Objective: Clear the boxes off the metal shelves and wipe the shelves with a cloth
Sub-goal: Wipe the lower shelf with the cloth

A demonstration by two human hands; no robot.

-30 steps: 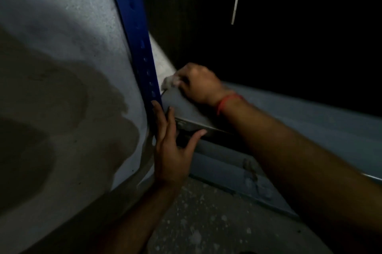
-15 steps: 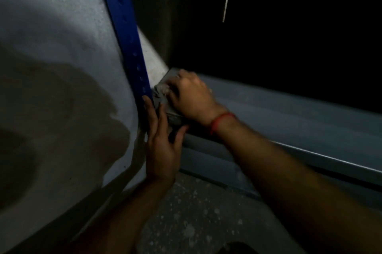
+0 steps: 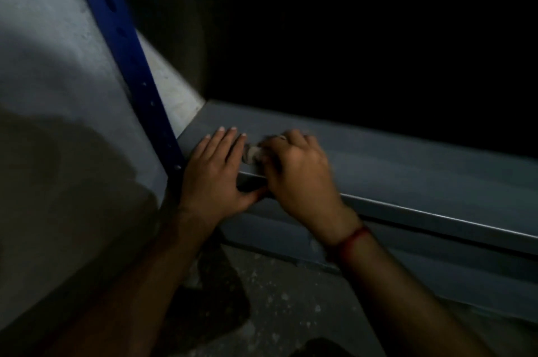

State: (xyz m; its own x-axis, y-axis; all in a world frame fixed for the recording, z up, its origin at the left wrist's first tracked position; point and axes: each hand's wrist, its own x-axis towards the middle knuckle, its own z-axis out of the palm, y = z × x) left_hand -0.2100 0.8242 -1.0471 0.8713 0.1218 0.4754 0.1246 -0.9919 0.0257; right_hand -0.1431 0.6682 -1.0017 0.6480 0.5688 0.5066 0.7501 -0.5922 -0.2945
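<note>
- Evidently, the left hand point(image 3: 215, 170) lies flat, fingers straight, on the shelf point(image 3: 407, 161) near its left corner, likely bracing.
- The right hand point(image 3: 297, 173) clutches the cloth point(image 3: 252, 153), wiping alongside.

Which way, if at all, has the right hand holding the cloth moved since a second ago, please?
Yes. The right hand with the cloth has slid to the right along the shelf, away from the blue upright and towards the shelf's front edge.

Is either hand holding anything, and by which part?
The right hand grips a small pale cloth, bunched under its curled fingers; only one end shows. The left hand holds nothing: it rests flat on the grey shelf.
</note>
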